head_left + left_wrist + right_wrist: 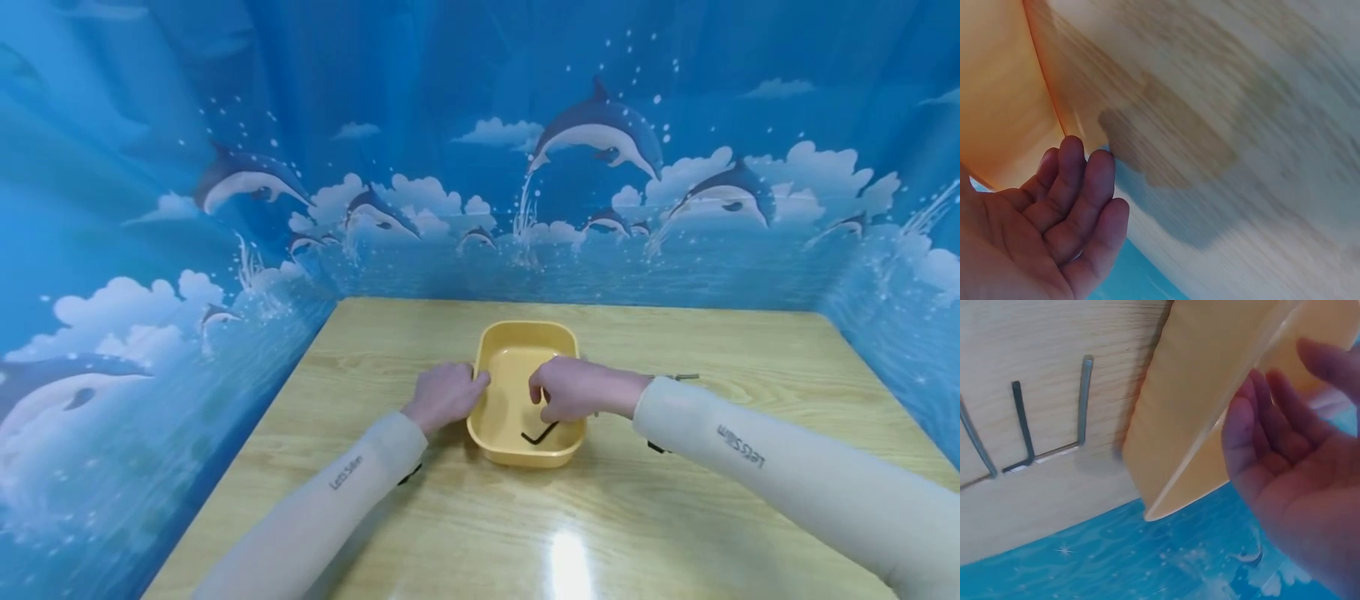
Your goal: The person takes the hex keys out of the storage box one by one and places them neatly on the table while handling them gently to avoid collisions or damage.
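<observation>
A yellow plastic tray [512, 451] with raised walls stands on the wooden table. My left hand [447, 393] holds its left rim, thumb over the edge and fingers along the outer wall. Inside the tray, near its front end, lies a black hex key [534, 442], partly hidden by my right hand [572, 388]. That hand hovers over the tray with fingers loosely bent. In the right wrist view its thumb [1329, 362] stands apart from the fingers, and nothing shows between them. Whether a fingertip touches the hex key is hidden.
Right of the tray, L-shaped hex keys lie on the table: a silver one [1085, 400], a dark one [1021, 419] and another at the view's edge [977, 444]. In the head view my right wrist mostly covers them. A blue dolphin-print curtain [450, 250] borders the table.
</observation>
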Demonstrator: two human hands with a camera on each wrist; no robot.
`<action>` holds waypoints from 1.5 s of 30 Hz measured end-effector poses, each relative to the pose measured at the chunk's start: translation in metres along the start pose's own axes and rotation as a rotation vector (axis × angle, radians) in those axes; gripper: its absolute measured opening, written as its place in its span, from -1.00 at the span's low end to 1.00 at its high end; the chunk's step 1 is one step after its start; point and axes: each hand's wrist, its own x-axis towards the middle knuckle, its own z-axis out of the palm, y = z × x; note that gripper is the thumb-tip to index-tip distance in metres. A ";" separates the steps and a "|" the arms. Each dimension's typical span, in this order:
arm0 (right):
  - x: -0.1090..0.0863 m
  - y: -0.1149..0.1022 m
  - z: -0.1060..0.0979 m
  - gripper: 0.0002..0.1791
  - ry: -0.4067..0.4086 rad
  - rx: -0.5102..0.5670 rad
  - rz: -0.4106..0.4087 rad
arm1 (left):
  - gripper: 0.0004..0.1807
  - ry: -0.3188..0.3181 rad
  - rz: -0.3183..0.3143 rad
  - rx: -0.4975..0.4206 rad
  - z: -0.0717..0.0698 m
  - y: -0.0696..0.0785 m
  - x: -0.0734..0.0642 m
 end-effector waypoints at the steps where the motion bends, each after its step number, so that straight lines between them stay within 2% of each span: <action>1: 0.002 -0.002 0.001 -0.84 -0.023 -0.025 -0.006 | -0.46 0.001 -0.002 -0.002 0.000 0.001 0.000; 5: 0.008 -0.007 0.004 -0.96 -0.110 -0.136 0.000 | -0.48 -0.001 -0.002 -0.005 0.000 0.002 0.002; 7: 0.012 -0.009 0.008 -0.88 -0.139 -0.207 0.009 | -0.48 -0.004 0.000 -0.011 0.000 0.003 0.002; 10: 0.017 -0.012 0.015 -0.74 -0.147 -0.341 -0.015 | -0.49 -0.009 0.004 -0.013 0.001 0.004 0.002; 15: 0.023 -0.016 0.025 -0.72 -0.143 -0.534 -0.081 | -0.50 -0.015 -0.001 -0.028 0.004 0.006 0.001; 18: 0.025 -0.017 0.030 -0.71 -0.156 -0.580 -0.108 | -0.51 -0.014 -0.007 -0.034 0.005 0.007 -0.001; 24: 0.027 -0.016 0.038 -0.65 -0.184 -0.593 -0.174 | -0.52 -0.023 -0.020 -0.041 0.009 0.005 -0.005; 29: 0.022 -0.018 0.033 -0.63 -0.161 -0.499 -0.184 | -0.50 -0.024 -0.017 -0.039 0.009 0.003 -0.006; 34: 0.010 -0.014 0.015 -0.60 -0.115 -0.254 -0.195 | -0.46 -0.012 -0.026 -0.016 0.008 0.000 -0.005; 38: -0.004 -0.002 -0.002 -0.70 -0.079 -0.034 -0.186 | -0.44 -0.006 -0.029 -0.005 0.007 -0.001 -0.004; 45: -0.031 0.029 -0.015 -0.84 0.048 0.186 -0.144 | -0.42 -0.030 -0.036 -0.016 0.004 -0.001 -0.004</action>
